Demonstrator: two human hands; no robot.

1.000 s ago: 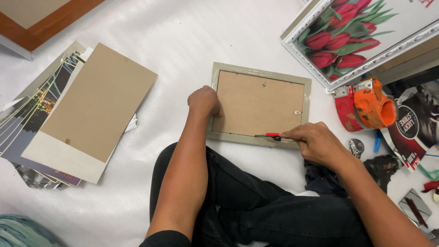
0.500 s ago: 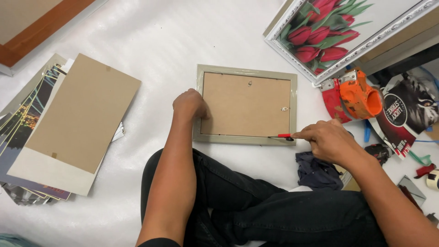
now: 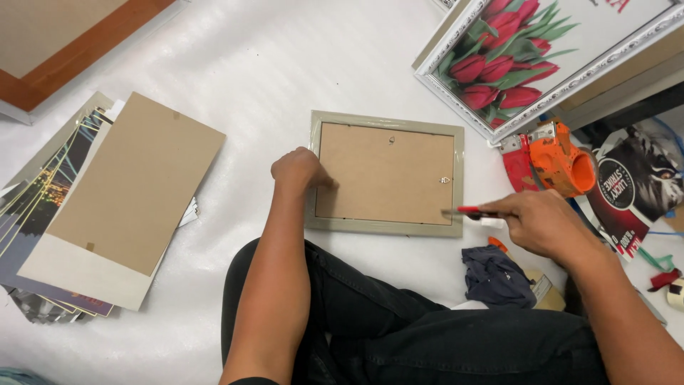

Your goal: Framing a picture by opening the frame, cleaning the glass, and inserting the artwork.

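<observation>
— How is the light falling around the frame (image 3: 386,173)?
— Bright and even from above, casting soft shadows just under its edges.
— Anything blurring?
— The screwdriver (image 3: 470,211) at its right edge is smearing slightly; the rest is staying sharp.

— Any packages or labels lying around?

— One: a flat red, black and white package (image 3: 630,196) is lying at the right edge, just beside the orange tool, with a round black-and-white badge and a black-and-white picture showing on it.

— Anything else? Signs, screens?

— No. A small brown box (image 3: 543,291) is peeking out beside the dark cloth, partly hidden.
</observation>
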